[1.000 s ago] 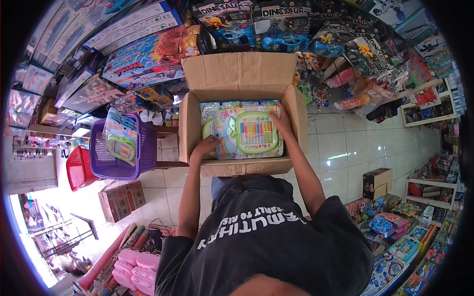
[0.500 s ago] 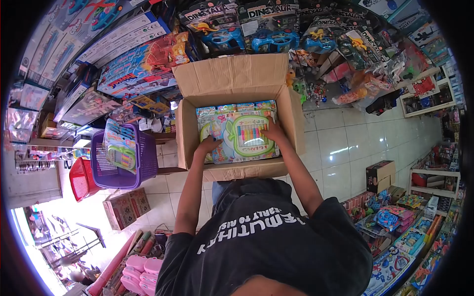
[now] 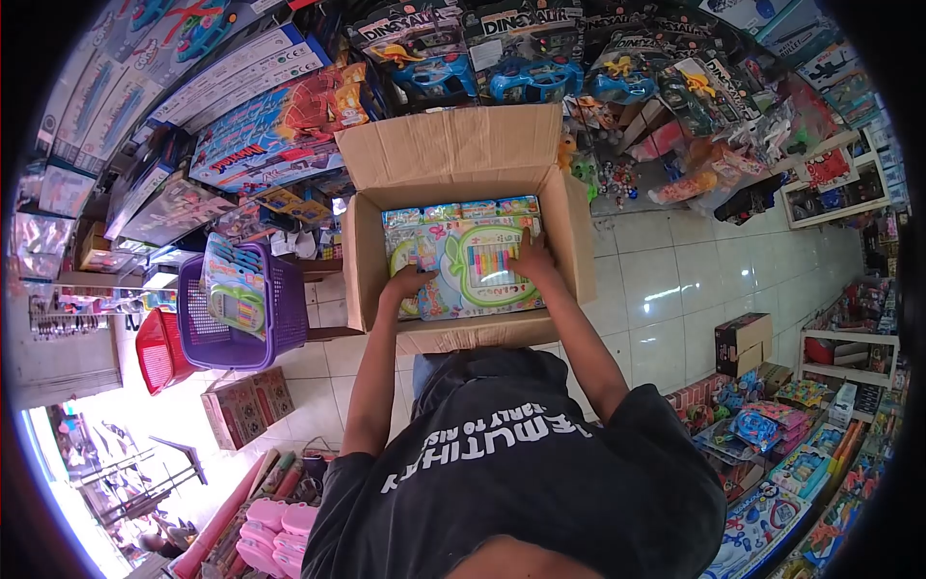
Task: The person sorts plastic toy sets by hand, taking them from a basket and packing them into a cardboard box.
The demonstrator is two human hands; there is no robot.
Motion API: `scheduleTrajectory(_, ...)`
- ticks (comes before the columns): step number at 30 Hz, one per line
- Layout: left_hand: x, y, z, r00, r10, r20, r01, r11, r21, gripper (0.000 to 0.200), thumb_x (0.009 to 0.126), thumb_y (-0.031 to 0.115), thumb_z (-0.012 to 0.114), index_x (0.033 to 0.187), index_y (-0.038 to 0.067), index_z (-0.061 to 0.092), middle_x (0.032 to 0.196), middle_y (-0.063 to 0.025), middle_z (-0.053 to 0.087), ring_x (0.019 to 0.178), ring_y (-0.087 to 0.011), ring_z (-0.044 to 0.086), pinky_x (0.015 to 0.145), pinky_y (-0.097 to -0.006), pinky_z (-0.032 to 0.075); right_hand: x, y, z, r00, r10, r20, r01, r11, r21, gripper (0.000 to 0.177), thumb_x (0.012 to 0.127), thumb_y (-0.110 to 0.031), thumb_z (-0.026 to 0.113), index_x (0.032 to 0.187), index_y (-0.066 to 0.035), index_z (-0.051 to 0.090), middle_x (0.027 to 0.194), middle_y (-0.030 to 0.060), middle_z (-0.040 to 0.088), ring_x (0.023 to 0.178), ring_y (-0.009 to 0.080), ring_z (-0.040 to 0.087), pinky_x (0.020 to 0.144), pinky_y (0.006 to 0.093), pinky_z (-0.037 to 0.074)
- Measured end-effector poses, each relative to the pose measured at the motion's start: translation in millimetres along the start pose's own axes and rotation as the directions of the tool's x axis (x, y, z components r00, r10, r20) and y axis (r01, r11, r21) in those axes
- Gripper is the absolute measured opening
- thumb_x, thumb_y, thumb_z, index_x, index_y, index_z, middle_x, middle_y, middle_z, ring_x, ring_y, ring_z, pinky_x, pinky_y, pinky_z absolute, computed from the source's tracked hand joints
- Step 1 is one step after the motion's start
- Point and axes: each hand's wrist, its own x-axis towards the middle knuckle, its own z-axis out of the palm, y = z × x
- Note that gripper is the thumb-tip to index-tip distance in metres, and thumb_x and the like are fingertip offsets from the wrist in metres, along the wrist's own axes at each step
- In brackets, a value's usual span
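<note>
Right hand (image 3: 532,259) has slid from the far corner of the toy pack (image 3: 477,272) to its right edge, grip apart, fingers flat on top. Left hand (image 3: 410,282) clamps the near-left corner, apparently levelling the pack on the stack inside the cardboard box (image 3: 359,261), whose walls crowd both wrists. Purple basket (image 3: 285,318), centre left, holds a second pack (image 3: 234,282).

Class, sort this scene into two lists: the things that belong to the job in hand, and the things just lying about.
In hand: left hand and right hand, both on the toy pack; the open cardboard box that holds it.

Lying about: purple basket, red basket, brown carton on the floor, pink cases, dinosaur toy packs on the wall.
</note>
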Motion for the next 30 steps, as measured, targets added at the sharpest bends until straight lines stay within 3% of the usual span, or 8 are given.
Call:
scheduleTrajectory(2,2,-1,2,1.0,0.012,0.008,-0.012,0.999,-0.043,0.062,0.075,0.045,0.062,0.117,0.002,0.048,0.101,-0.0134,0.06,0.083,-0.0244,0.061,0.066,-0.0363,0.052,-8,-10,-6,1.0,0.011,-0.024,-0.015,0.989,-0.147,0.09,0.072,-0.045,0.062,0.14,-0.012,0.013,0.135,0.0301,0.022,0.111,0.0462,0.044,0.085,0.0541,0.042)
scheduleTrajectory(5,2,4,4,0.998,-0.012,0.059,0.014,0.999,-0.043,0.062,0.075,0.043,0.062,0.119,0.002,0.046,0.104,-0.0135,0.059,0.084,-0.0246,0.061,0.065,-0.0366,0.053,-13,-12,-18,0.997,0.004,0.071,0.009,0.984,-0.18,0.089,0.072,-0.048,0.06,0.14,-0.01,0.015,0.133,0.0275,0.028,0.109,0.0436,0.046,0.082,0.0545,0.043)
scheduleTrajectory(11,18,-4,8,1.0,-0.012,0.018,0.013,0.999,-0.048,0.063,0.072,0.046,0.063,0.113,0.0,0.052,0.1,-0.016,0.061,0.088,-0.0259,0.062,0.068,-0.037,0.052,-27,-17,-21,1.0,-0.017,0.009,0.018,0.978,-0.209,0.092,0.07,-0.046,0.066,0.138,-0.007,0.018,0.131,0.0263,0.03,0.109,0.0423,0.047,0.084,0.0541,0.043)
scheduleTrajectory(14,26,0,17,0.998,0.011,-0.057,-0.004,0.994,0.109,0.065,0.069,0.051,0.062,0.102,-0.004,0.058,0.099,-0.0216,0.062,0.092,-0.0305,0.061,0.075,-0.0378,0.049,-20,-11,-7,0.991,-0.1,-0.093,0.08,0.976,-0.203,0.092,0.07,-0.043,0.067,0.137,-0.004,0.018,0.132,0.0271,0.028,0.11,0.0433,0.045,0.085,0.0528,0.043)
scheduleTrajectory(16,31,6,22,0.995,-0.002,-0.099,0.028,0.964,0.265,0.067,0.067,0.055,0.061,0.094,-0.006,0.062,0.099,-0.0261,0.06,0.095,-0.0348,0.059,0.082,-0.0378,0.046,-19,-13,-12,0.995,-0.083,-0.053,0.071,0.978,-0.194,0.092,0.07,-0.043,0.067,0.137,-0.002,0.018,0.132,0.0278,0.027,0.11,0.044,0.045,0.086,0.0519,0.043)
scheduleTrajectory(20,26,8,22,0.994,0.003,-0.112,0.023,0.973,0.23,0.07,0.066,0.056,0.061,0.097,-0.007,0.061,0.101,-0.0265,0.059,0.097,-0.0359,0.058,0.084,-0.039,0.045,-8,-13,-9,1.0,-0.024,0.014,0.026,0.986,-0.165,0.092,0.07,-0.044,0.066,0.138,-0.005,0.018,0.139,0.0273,0.02,0.111,0.0423,0.046,0.084,0.0529,0.044)
scheduleTrajectory(25,24,6,27,0.984,0.14,-0.108,-0.073,0.878,0.473,0.06,0.064,0.055,0.064,0.08,-0.002,0.066,0.087,-0.0232,0.063,0.085,-0.0342,0.062,0.077,-0.0391,0.048,-8,-11,-12,0.998,-0.07,-0.003,0.068,0.985,-0.157,0.089,0.071,-0.044,0.065,0.134,0.001,0.02,0.131,0.0329,0.026,0.101,0.0452,0.052,0.085,0.0481,0.045)
scheduleTrajectory(30,6,11,26,0.968,0.162,-0.193,-0.068,0.905,0.419,0.056,0.064,0.054,0.065,0.072,-0.001,0.066,0.077,-0.0212,0.064,0.079,-0.0333,0.063,0.074,-0.0388,0.05,-9,-12,-21,0.998,-0.063,0.008,0.063,0.996,-0.069,0.085,0.071,-0.044,0.064,0.132,-0.001,0.023,0.131,0.0342,0.026,0.105,0.0462,0.049,0.087,0.048,0.044)
